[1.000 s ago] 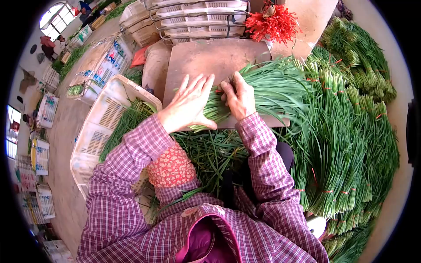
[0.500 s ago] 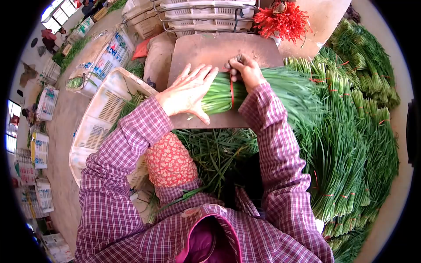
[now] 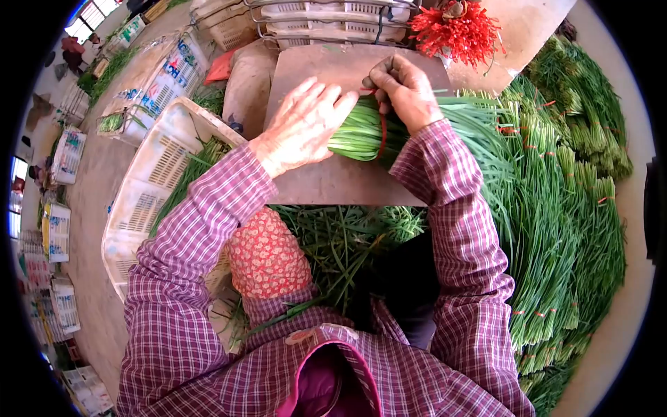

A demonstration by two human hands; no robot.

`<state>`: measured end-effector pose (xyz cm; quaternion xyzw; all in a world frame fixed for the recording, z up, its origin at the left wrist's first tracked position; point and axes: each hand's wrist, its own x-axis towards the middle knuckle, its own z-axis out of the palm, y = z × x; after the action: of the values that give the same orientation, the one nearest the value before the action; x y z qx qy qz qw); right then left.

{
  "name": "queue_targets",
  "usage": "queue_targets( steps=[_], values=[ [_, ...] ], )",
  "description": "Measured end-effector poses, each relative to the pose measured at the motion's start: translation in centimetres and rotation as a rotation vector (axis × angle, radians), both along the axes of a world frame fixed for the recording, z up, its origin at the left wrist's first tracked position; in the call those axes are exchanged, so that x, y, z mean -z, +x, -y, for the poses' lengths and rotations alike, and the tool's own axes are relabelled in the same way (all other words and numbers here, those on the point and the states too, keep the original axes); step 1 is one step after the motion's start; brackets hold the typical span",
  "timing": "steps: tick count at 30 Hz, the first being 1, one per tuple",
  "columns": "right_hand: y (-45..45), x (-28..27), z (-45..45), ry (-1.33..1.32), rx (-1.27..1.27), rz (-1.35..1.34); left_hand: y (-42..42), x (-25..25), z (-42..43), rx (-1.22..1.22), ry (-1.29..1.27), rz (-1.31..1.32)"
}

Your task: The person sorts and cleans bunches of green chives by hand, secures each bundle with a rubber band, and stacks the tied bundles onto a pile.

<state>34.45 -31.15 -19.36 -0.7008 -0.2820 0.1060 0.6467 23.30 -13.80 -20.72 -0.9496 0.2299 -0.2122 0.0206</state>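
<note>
A bundle of long green stalks [image 3: 361, 132] lies across the brown board [image 3: 313, 182], its cut ends to the left and its leaves to the right. Around it near the cut ends runs a red band [image 3: 383, 133]. My left hand [image 3: 306, 125] rests with its palm at the cut ends, its fingers stretched out and partly side by side. Above the bundle, my right hand [image 3: 406, 87] is closed, thumb and fingers pinching the upper end of the red band.
Many banded green bundles [image 3: 549, 229] are piled on the right. A white crate [image 3: 163, 153] with greens stands at the left. Stacked crates [image 3: 333, 24] and a bunch of red ties [image 3: 455, 31] are beyond the board. Loose leaves [image 3: 333, 243] lie below it.
The right hand has moved up from the bundle, drawing the red band up around the stalks. The left hand has shifted slightly up along the cut ends.
</note>
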Motion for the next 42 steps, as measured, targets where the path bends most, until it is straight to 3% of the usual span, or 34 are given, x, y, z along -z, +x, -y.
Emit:
queue_targets(
  steps=[3,5,10,12,18,22,27,31,33,35,42],
  values=[
    [-0.4,2.4,0.5,0.034,0.008,-0.112,-0.5,2.0,0.0,0.005,0.020,-0.018],
    [-0.2,5.6,-0.1,0.115,0.033,-0.277,-0.5,2.9,0.9,-0.101,0.061,-0.193],
    [0.1,5.6,-0.4,0.150,0.053,-0.288,-0.7,2.3,2.9,-0.171,0.176,-0.182],
    [0.3,5.7,-0.4,0.161,0.083,-0.338,-0.1,2.4,4.1,-0.163,0.063,-0.275],
    [0.9,5.8,-0.2,0.257,0.106,-0.402,1.2,3.5,4.3,-0.161,-0.007,-0.179],
    [0.9,4.7,-0.1,0.225,0.114,-0.349,1.3,3.6,4.4,-0.159,0.010,-0.144],
    [-0.5,3.2,0.2,0.005,0.082,-0.173,0.4,4.0,5.2,-0.197,0.074,-0.090],
    [-0.8,3.6,0.9,0.017,0.066,-0.178,-0.3,4.6,5.5,-0.199,0.073,-0.030],
    [-0.8,4.1,0.8,0.148,0.075,-0.259,-0.1,3.9,5.5,-0.195,0.077,-0.028],
    [-0.7,4.3,0.8,0.148,0.077,-0.249,-0.2,3.1,5.7,-0.194,-0.072,-0.187],
    [-1.2,4.4,0.9,0.030,0.116,-0.023,0.4,4.3,6.7,-0.267,-0.214,-0.124]
  ],
)
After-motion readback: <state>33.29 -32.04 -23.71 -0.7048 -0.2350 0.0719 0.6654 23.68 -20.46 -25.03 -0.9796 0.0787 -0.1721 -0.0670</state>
